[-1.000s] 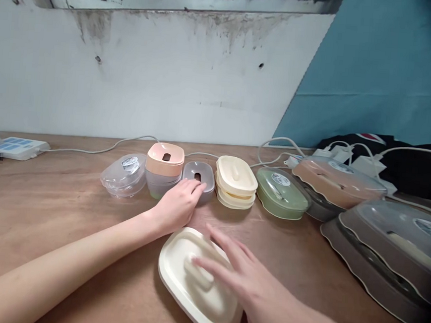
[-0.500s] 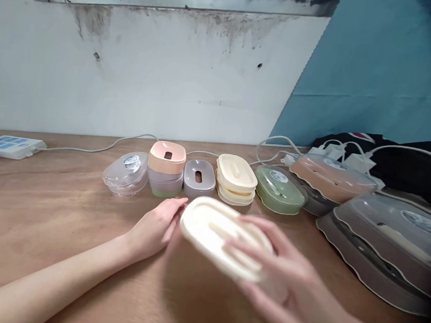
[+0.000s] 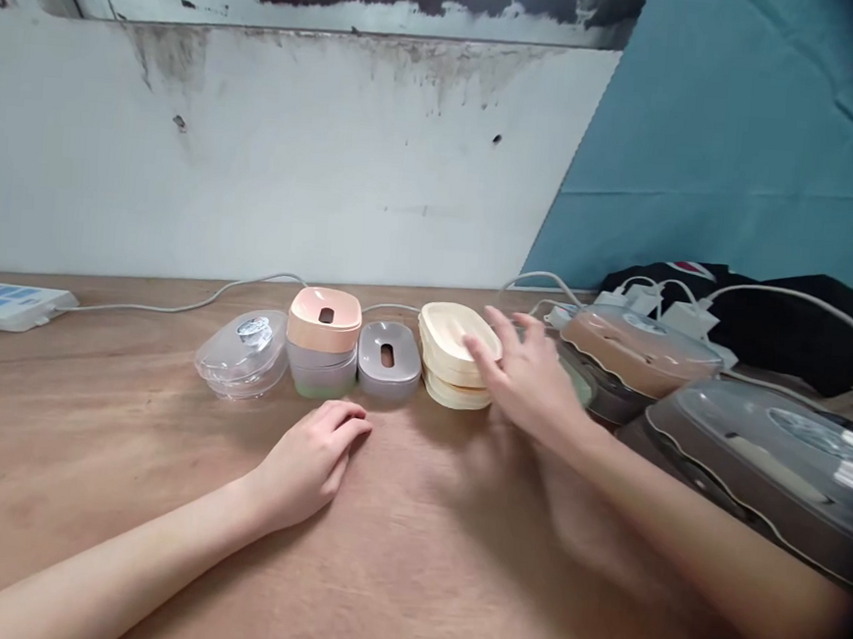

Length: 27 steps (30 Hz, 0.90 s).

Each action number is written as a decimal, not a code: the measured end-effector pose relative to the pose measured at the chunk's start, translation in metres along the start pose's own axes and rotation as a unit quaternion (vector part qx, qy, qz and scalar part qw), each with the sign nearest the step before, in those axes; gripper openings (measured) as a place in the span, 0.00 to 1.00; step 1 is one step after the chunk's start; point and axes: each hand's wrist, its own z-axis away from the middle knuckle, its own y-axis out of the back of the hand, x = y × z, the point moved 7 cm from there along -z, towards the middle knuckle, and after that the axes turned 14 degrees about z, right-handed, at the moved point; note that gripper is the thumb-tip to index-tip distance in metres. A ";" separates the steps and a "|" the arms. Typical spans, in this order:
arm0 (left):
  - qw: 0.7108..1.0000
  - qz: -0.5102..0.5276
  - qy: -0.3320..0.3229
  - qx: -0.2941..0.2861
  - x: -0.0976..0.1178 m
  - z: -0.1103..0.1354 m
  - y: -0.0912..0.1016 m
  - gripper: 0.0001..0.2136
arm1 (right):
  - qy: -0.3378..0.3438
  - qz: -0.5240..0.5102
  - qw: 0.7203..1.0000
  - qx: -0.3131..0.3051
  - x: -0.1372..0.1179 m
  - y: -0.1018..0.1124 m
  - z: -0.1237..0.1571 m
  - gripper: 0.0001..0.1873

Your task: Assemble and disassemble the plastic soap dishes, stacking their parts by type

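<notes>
A stack of cream oval containers (image 3: 447, 353) stands in a row along the back of the wooden table (image 3: 408, 554). My right hand (image 3: 532, 377) hovers at the stack's right side with fingers spread and fingertips on the top cream lid; it holds nothing and hides the green container behind it. My left hand (image 3: 316, 454) rests palm down on the table in front of the grey-lidded container (image 3: 388, 358), fingers loose and empty. Left of that sit a pink-lidded container (image 3: 324, 321) and a clear container (image 3: 244, 356).
A brown-lidded dish (image 3: 639, 338) and a large grey dish with a clear lid (image 3: 777, 455) fill the right side. White cables and chargers (image 3: 642, 295) lie on a black cloth (image 3: 788, 323). A power strip (image 3: 3, 304) sits at the far left by the wall.
My right hand carried the cream lid from the table's front up to the cream stack and let it go. My left hand drew back from the grey container and settled on the table.
</notes>
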 end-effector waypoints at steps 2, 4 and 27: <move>1.000 0.002 0.000 -0.003 0.000 0.000 -0.001 0.14 | -0.007 0.053 0.999 0.005 0.022 -0.003 0.002 0.35; 1.000 0.004 -0.001 -0.007 0.000 0.000 -0.002 0.14 | 0.008 0.096 0.995 -0.018 0.040 -0.013 0.007 0.33; 0.982 0.146 -0.119 -0.014 0.072 0.014 0.032 0.36 | 0.299 -0.315 0.886 -0.160 -0.028 -0.013 0.129 0.67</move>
